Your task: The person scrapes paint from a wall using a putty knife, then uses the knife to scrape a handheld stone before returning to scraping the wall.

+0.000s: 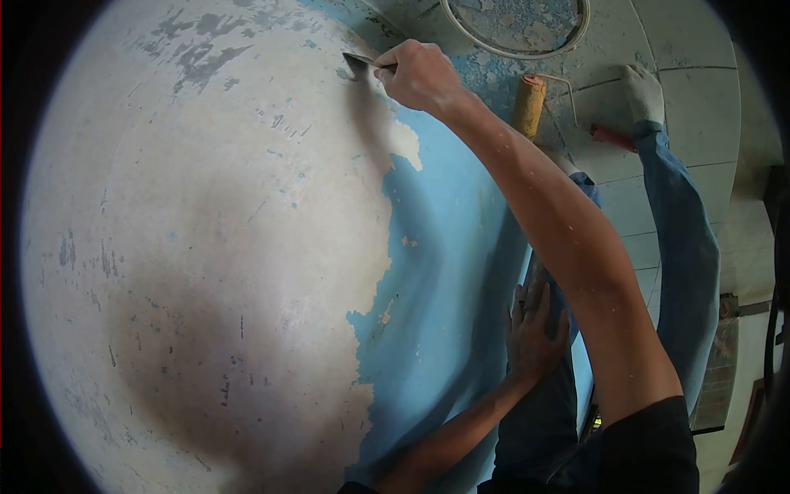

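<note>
So the right arm is stretched way out here, running from the dark sleeve at the lower right up and across the frame, with just a mild bend at the elbow. The right hand is up near the top, fingers curled closed around the handle of a scraper, knuckles facing the camera. The blade sticks out past the fingers toward the left and sits at the wall, up by the edge of the pale, stripped-looking patch and near the blue paint. Can't really tell how flat the blade is lying.

Left arm is way more chill: it comes in from the bottom edge and angles up to the right. The left hand lies on the person's leg, fingers a bit spread and not gripping anything that I can see.

Over on the tiled floor there's a round container with paint flakes in it, plus a paint roller, its red handle near a foot in a light sock.
</note>
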